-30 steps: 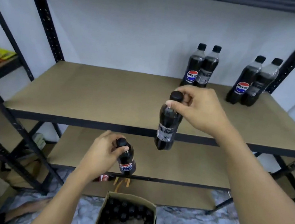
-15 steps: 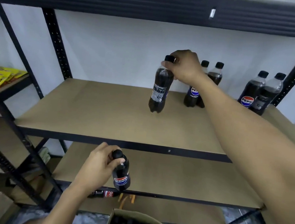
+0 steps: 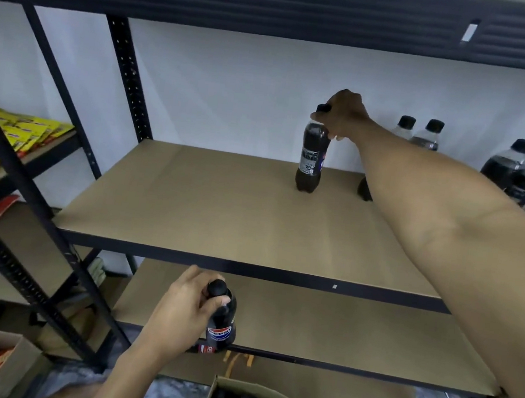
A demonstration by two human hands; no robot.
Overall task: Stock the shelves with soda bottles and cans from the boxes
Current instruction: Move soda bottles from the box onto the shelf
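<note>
The right hand (image 3: 342, 116) reaches into the upper middle of the frame, its fingers curled down over the cap and neck of a bottle (image 3: 312, 158) of dark soda. This bottle stands upright toward the back of the middle shelf (image 3: 204, 212), its base at the brown board; whether it rests there fully I cannot tell. Just to its right, partly hidden behind the forearm, a pair (image 3: 424, 142) of like bottles stands at the back of the same shelf. A far pair (image 3: 506, 167) stands at the right edge of the frame, beside the black post. The left hand (image 3: 182, 314) is in the lower middle of the frame, below the shelf's black front beam. Its fingers and thumb are wrapped round the neck of a second bottle (image 3: 222, 325), which hangs upright with its blue and red label facing the camera, in front of the lower shelf (image 3: 337, 331). A red-labelled bottle (image 3: 206, 349) shows just beneath it, mostly hidden. At the bottom middle an open box (image 3: 252, 389) holds many black-capped bottles packed close together. At the left edge yellow packets (image 3: 16, 134) lie on a neighbouring rack, and in the lower left corner a carton (image 3: 15, 363) holds red packets.
</note>
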